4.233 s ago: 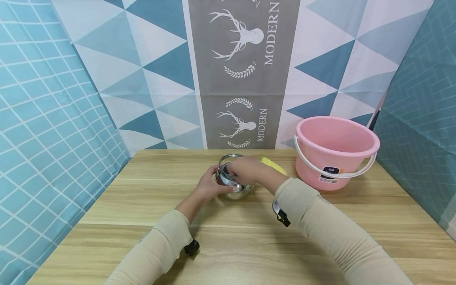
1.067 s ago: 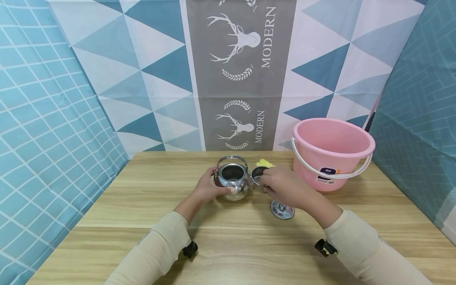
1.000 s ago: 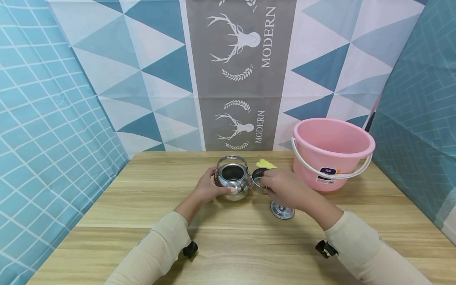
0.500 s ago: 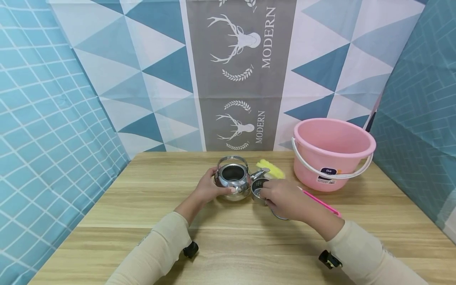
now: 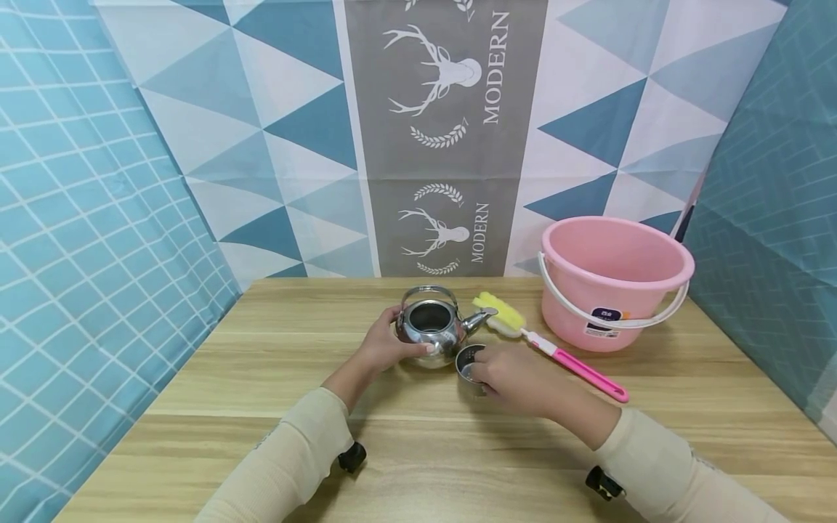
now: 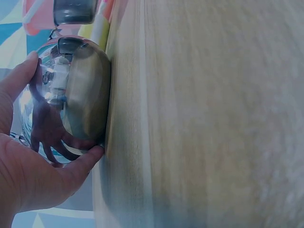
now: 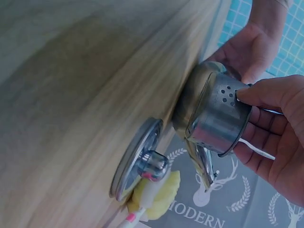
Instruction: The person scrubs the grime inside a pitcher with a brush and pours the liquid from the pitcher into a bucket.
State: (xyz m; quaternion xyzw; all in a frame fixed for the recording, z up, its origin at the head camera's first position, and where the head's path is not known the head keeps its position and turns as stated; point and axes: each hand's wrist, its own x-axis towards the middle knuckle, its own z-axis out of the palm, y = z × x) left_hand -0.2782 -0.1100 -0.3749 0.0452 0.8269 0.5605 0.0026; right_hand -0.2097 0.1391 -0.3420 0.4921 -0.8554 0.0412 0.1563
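Both hands were occupied. The kettle (image 5: 442, 340) was held by the left grip (image 5: 386, 347): fingers were wrapped round the far side, thumb was laid along the near side of the body. It was stood upright on the bench (image 5: 418, 450), just right of the left grip. Its hoop handle (image 5: 428, 290) was raised over the mouth, and the dark inside was exposed. The spout (image 5: 477, 319) was pointed away from the left grip, up and over toward the far side of the right grip (image 5: 516, 378).

The strainer (image 7: 221, 116), a metal cup with punched holes, was pinched at the rim by thumb and fingers of the right grip. It was held mouth up, just beside the kettle, between the two grips. Whether its base was touched to the bench could not be made out.

The lid (image 7: 137, 159) was laid flat on the bench near the right grip, knob up; in the head view it was hidden by that hand. Beyond the right grip, the brush (image 5: 541, 343) was laid slantwise, yellow sponge end near the spout, pink handle run out to the right. The pink bucket (image 5: 572, 298) was stood farther back, right of the brush.
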